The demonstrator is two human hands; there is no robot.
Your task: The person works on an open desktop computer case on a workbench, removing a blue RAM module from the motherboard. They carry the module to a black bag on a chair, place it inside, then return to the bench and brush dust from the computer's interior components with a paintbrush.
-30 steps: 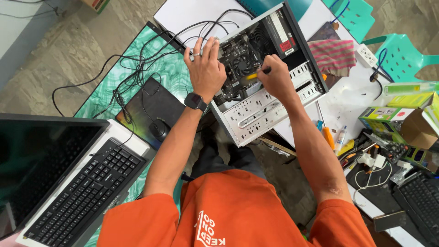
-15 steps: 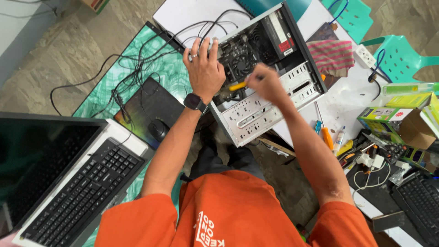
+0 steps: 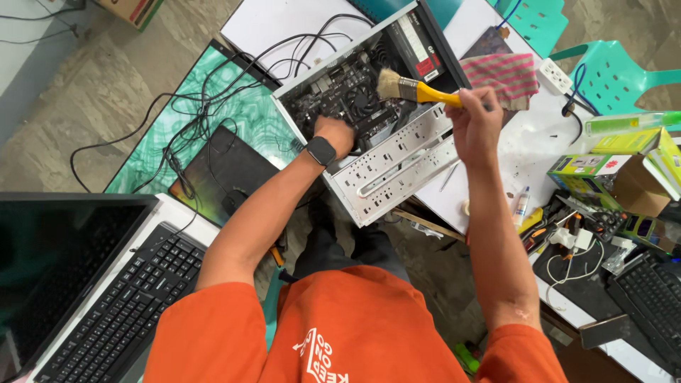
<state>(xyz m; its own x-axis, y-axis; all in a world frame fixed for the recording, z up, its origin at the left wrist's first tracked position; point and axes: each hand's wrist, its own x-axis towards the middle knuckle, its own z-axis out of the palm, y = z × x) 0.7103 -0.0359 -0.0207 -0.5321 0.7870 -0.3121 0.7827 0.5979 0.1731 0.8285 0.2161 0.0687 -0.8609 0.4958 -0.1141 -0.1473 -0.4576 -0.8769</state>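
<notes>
An open computer case point(image 3: 397, 167) lies on its side on the white table, its motherboard point(image 3: 340, 96) exposed. My left hand point(image 3: 335, 135), with a black watch on the wrist, reaches down into the case beside the motherboard; its fingers are hidden inside. My right hand point(image 3: 474, 120) is raised above the case's right edge and grips the yellow handle of a paintbrush point(image 3: 411, 89). The bristles point left, over the motherboard and fan.
Black cables point(image 3: 213, 92) trail from the case over a green patterned mat point(image 3: 245, 117) and a black mouse pad. A keyboard point(image 3: 120, 305) and monitor sit at lower left. Small boxes point(image 3: 624, 170), tools, a striped cloth point(image 3: 507, 74), a power strip and teal chairs are at right.
My right hand has lifted out of the case and now holds the brush above it. My left hand has moved from the case's top edge down inside.
</notes>
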